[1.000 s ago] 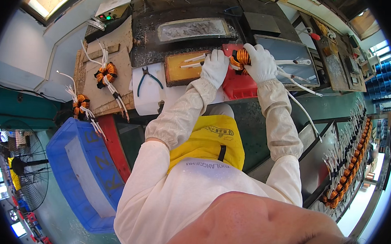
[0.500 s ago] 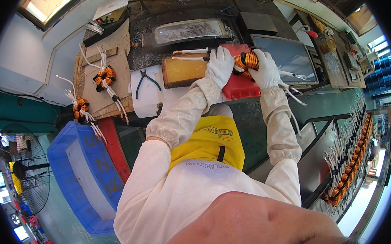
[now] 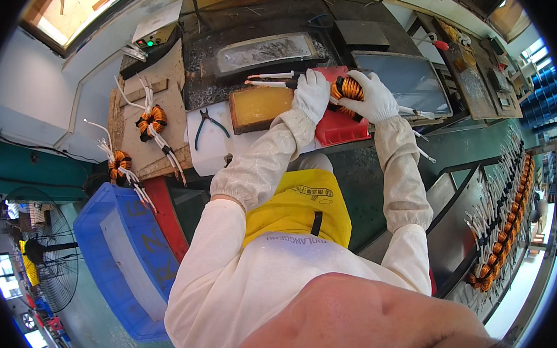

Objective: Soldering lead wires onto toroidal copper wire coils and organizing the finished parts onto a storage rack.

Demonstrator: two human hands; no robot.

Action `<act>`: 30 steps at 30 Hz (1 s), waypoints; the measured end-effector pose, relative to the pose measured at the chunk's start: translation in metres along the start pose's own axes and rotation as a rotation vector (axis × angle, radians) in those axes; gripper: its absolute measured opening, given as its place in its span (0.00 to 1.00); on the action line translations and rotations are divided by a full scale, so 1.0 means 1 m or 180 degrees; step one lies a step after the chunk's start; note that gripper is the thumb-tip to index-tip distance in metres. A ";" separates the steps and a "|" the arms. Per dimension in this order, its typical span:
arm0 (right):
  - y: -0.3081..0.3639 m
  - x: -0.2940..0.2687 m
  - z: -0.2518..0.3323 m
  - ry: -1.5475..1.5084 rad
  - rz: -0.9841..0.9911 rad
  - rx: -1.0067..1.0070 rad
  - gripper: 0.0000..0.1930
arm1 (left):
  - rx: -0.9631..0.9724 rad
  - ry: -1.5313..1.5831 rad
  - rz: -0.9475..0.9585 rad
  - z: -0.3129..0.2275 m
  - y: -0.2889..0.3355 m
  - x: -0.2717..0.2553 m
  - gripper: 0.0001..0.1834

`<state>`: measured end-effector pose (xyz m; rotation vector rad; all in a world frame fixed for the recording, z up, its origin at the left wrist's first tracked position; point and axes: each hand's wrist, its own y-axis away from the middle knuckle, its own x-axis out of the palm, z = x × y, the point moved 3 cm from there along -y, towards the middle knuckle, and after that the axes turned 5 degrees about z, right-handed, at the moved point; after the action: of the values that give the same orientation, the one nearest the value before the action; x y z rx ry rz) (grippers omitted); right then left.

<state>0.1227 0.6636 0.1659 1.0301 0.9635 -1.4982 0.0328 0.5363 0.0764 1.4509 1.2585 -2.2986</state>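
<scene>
A toroidal coil of copper-coloured wire lies sideways between my two gloved hands, over a red plastic tray. My right hand is wrapped round the coil's right side. My left hand is closed round the white-sleeved leads on the coil's left; the grip itself is hidden by the glove. Bare copper ends of these leads point left, above a yellowish block with a dark rim. More white leads stick out past my right hand, some with metal lugs.
Cutting pliers with teal handles lie on white paper. Two more coils sit at the left, near a blue crate. A molten-looking metal bath lies behind the block. A rack of several coils stands at the right.
The left-hand leads have come closer together and sit slightly higher over the block. Leads on the right have swung up and inward. Both hands keep their hold; the view has shifted slightly.
</scene>
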 end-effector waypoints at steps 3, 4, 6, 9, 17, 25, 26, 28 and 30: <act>-0.002 0.006 -0.006 -0.0386 -0.0278 -0.0271 0.34 | 0.0017 0.0185 -0.0154 0.003 -0.002 0.009 0.08; 0.001 0.008 -0.004 -0.0413 -0.0349 -0.0149 0.33 | 0.0067 0.0281 -0.0337 0.003 -0.001 0.007 0.08; 0.003 0.009 0.001 -0.0444 -0.0422 -0.0018 0.33 | 0.0120 0.0439 -0.0448 0.009 -0.004 0.008 0.11; 0.004 0.008 0.008 -0.0457 -0.0477 0.0098 0.33 | 0.0228 0.0601 -0.0580 0.014 -0.009 0.007 0.12; -0.014 0.018 0.008 -0.0284 -0.0690 0.0297 0.35 | 0.0150 0.0499 -0.0423 0.021 -0.032 0.019 0.07; -0.037 0.027 0.008 -0.0168 -0.0809 0.0493 0.34 | 0.0273 0.0326 -0.0307 0.035 -0.050 0.035 0.07; -0.039 0.027 0.010 -0.0183 -0.0791 0.0503 0.32 | 0.0290 0.0304 -0.0330 0.037 -0.051 0.037 0.07; -0.045 0.028 0.011 -0.0192 -0.0803 0.0502 0.32 | 0.0308 0.0284 -0.0368 0.041 -0.054 0.043 0.07; -0.049 0.028 0.012 -0.0197 -0.0814 0.0497 0.32 | 0.0295 0.0324 -0.0392 0.045 -0.058 0.050 0.08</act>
<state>0.0699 0.6509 0.1464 0.9915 0.9738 -1.8302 -0.0535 0.5553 0.0778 1.5812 1.3199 -2.4197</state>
